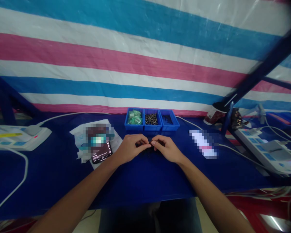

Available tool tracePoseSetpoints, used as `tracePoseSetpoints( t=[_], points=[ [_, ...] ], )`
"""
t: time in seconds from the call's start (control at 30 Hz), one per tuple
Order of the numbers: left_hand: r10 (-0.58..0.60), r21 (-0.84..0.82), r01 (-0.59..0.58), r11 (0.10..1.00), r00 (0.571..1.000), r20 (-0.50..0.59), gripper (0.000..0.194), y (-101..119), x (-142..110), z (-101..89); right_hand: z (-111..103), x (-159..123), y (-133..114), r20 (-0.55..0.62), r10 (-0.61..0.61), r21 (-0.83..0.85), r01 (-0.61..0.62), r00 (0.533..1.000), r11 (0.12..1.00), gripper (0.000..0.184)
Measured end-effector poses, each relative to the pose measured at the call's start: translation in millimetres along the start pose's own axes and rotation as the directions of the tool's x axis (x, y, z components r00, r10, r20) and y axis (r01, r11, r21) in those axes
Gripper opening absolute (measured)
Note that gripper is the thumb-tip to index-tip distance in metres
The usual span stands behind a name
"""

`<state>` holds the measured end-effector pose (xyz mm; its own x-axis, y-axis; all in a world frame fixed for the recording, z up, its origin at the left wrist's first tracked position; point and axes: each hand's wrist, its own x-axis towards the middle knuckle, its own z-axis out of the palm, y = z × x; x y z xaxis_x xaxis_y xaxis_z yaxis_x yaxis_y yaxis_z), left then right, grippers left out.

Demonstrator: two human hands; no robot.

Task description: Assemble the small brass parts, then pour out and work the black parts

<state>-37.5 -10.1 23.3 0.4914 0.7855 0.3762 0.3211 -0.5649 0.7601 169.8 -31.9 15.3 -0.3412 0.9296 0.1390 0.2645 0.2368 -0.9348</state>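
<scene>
Blue desk (145,181) carries a phone (102,152) beside my left hand (130,149); both grips meet, clamped on a small dark piece (149,143) I cannot name, my right hand (165,149) pinching opposite, blue bins (152,119) just beyond

The left hand (130,149) and right hand (165,149) pinch a small dark part (148,142) above a blue table (145,178), near three blue bins (151,119).
</scene>
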Motion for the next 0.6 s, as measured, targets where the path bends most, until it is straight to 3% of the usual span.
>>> tracePoseSetpoints(
  t=[0.2,0.27,0.4,0.47,0.5,0.57,0.6],
  points=[
    [0.012,0.016,-0.012,1.0,0.999,0.052,0.011,0.1,-0.8,1.4,2.7,-1.3,-1.9,0.012,-0.012,0.068,0.011,1.0,0.998,0.029],
    [0.014,0.001,-0.014,1.0,0.998,0.056,0.019,0.8,-1.5,1.4,2.3,-1.0,-2.0,-0.004,0.003,0.063,-0.002,1.0,0.998,0.031],
    [0.018,-0.01,-0.018,1.0,0.999,0.045,0.035,2.0,-2.2,-0.4,-8.5,4.1,1.5,-0.166,0.028,0.116,-0.009,0.986,0.993,0.032],
    [0.021,0.02,-0.022,1.0,0.999,0.027,0.031,1.9,-2.0,-1.5,-19.2,8.4,7.4,-0.346,0.069,0.154,-0.016,0.936,0.988,0.025],
    [0.022,0.042,-0.023,0.999,1.0,0.018,0.028,1.6,-1.8,-1.8,-25.2,10.2,11.3,-0.467,0.093,0.16,-0.02,0.879,0.987,0.026],
    [0.024,0.084,-0.025,0.996,1.0,0.011,0.022,0.9,-1.3,-2.0,-36.9,12.0,20.1,-0.617,0.135,0.126,-0.073,0.775,0.989,0.053],
    [0.023,0.1,-0.025,0.995,1.0,0.015,0.02,0.5,-1.2,-1.8,-41.9,11.6,24.2,-0.643,0.15,0.107,-0.106,0.751,0.989,0.06]
  ],
)
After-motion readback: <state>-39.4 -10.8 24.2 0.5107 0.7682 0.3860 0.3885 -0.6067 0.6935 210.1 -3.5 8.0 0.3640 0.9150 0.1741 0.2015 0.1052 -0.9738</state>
